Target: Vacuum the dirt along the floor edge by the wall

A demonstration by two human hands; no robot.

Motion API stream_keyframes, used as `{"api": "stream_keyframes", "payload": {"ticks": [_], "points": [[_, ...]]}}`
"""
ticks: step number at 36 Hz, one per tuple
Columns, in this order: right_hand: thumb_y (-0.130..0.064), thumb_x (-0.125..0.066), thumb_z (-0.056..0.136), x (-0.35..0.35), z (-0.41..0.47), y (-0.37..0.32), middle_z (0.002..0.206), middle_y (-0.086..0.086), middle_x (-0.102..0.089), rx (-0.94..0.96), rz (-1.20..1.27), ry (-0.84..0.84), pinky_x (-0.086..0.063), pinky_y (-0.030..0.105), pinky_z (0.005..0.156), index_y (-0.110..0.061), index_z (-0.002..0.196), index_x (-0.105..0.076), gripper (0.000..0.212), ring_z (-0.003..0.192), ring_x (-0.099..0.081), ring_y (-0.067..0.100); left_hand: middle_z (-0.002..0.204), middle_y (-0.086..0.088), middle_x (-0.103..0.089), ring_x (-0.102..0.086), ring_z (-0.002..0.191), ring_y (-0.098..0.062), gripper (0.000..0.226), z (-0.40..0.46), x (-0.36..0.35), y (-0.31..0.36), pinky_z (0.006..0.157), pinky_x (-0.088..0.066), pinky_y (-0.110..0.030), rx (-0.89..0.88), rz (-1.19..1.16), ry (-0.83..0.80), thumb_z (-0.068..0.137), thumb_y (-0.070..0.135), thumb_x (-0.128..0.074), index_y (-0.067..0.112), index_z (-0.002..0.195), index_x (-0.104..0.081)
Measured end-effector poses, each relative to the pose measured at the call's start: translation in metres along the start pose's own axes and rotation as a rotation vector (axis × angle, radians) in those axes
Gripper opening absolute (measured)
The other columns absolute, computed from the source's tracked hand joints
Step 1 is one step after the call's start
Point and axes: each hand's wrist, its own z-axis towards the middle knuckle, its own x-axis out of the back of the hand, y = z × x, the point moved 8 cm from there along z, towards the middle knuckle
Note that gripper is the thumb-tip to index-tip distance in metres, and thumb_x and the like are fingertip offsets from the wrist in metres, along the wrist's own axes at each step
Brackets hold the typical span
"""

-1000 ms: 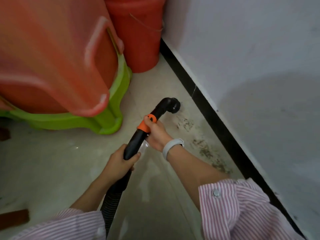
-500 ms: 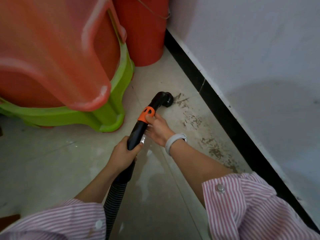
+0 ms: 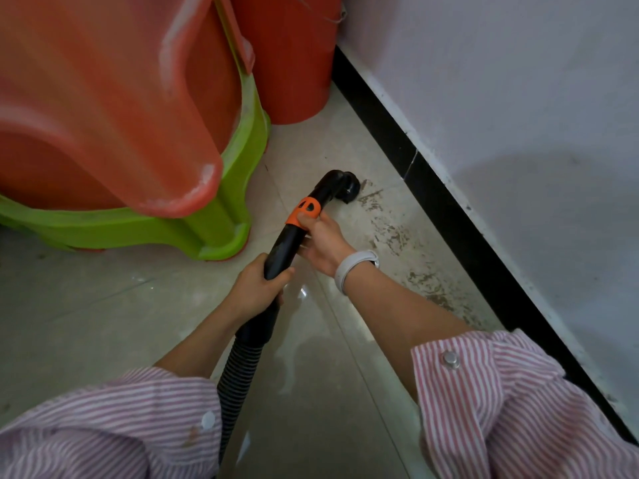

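Far left of the grip: orange tub point(image 3: 103, 108) stacked on a green stool point(image 3: 221, 216), both on the tiled floor point(image 3: 86, 305). Behind the stool, a red bucket point(image 3: 294, 63) stands against the baseboard.

Left hand point(image 3: 256, 292) clenched round the black vacuum tube point(image 3: 285, 245), low on the rigid part, just above where the ribbed hose point(image 3: 238, 378) begins. Hose runs down between the two striped sleeves point(image 3: 114, 426) toward the camera.

Right hand point(image 3: 323, 240) just ahead of the left on the same tube, thumb up against the orange collar point(image 3: 304, 210), fingers curled round the tube's underside. White band point(image 3: 352, 269) on that wrist.

Beyond the right hand the tube bends at an elbow into the nozzle point(image 3: 347, 190), which sits down on the floor.

Dirt point(image 3: 390, 233): dark patchy streak, starting just right of the nozzle and trailing back along the floor, right of both hands, parallel to the black baseboard point(image 3: 449, 209). White wall point(image 3: 518, 115) above it.
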Motion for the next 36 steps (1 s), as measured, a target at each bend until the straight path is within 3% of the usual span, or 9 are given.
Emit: {"api": "stream_keyframes", "payload": {"ticks": [6,13,23,27,31,36], "points": [[-0.009,-0.045,0.099,0.008,0.006,-0.012,0.119,0.014,-0.052,0.013,0.003,0.047,-0.047,0.043,0.085,-0.01,0.139,-0.04,0.041,0.105,-0.053,0.029,0.064,-0.009,-0.062,-0.062,0.053,-0.022,0.02,0.013,-0.008,0.01,0.055,-0.053,-0.033,-0.016,0.006,-0.031,0.089,0.026,-0.063,0.014,0.087,-0.048],[-0.01,-0.044,0.099,0.02,0.007,-0.016,0.117,0.013,-0.053,0.036,0.007,0.075,-0.047,0.046,0.091,-0.013,0.138,-0.041,0.039,0.104,-0.054,0.029,0.067,-0.016,-0.063,-0.061,0.057,-0.027,0.023,0.015,-0.018,0.02,0.06,-0.052,-0.037,-0.015,-0.023,-0.064,0.089,0.023,-0.063,0.006,0.095,-0.049],[-0.013,-0.045,0.099,0.032,-0.001,-0.013,0.117,0.011,-0.053,0.041,0.031,0.109,-0.046,0.043,0.086,-0.017,0.141,-0.039,0.042,0.098,-0.055,0.024,0.067,-0.014,-0.063,-0.063,0.058,-0.027,0.025,0.008,-0.028,0.021,0.061,-0.054,-0.039,-0.016,0.01,-0.09,0.088,0.026,-0.064,0.006,0.096,-0.049],[-0.014,-0.044,0.099,0.031,-0.008,-0.007,0.108,0.007,-0.054,0.035,0.059,0.106,-0.046,0.042,0.083,-0.019,0.142,-0.036,0.043,0.091,-0.056,0.021,0.067,-0.013,-0.065,-0.064,0.057,-0.026,0.027,0.001,-0.025,0.02,0.057,-0.052,-0.033,-0.027,0.076,-0.078,0.088,0.029,-0.064,0.008,0.094,-0.049],[-0.014,-0.042,0.1,0.028,-0.014,-0.003,0.101,0.006,-0.054,0.027,0.086,0.1,-0.047,0.04,0.078,-0.015,0.141,-0.037,0.042,0.088,-0.055,0.02,0.066,-0.01,-0.064,-0.064,0.056,-0.025,0.025,-0.006,-0.021,0.018,0.058,-0.052,-0.035,-0.032,0.093,-0.065,0.087,0.03,-0.065,0.01,0.092,-0.049],[-0.015,-0.043,0.1,0.02,-0.02,0.004,0.105,0.01,-0.053,0.014,0.093,0.093,-0.049,0.036,0.072,-0.012,0.14,-0.037,0.041,0.087,-0.055,0.021,0.068,-0.01,-0.064,-0.065,0.057,-0.025,0.026,-0.014,-0.012,0.015,0.061,-0.054,-0.036,-0.011,0.11,-0.061,0.087,0.032,-0.065,0.011,0.094,-0.05]]}}
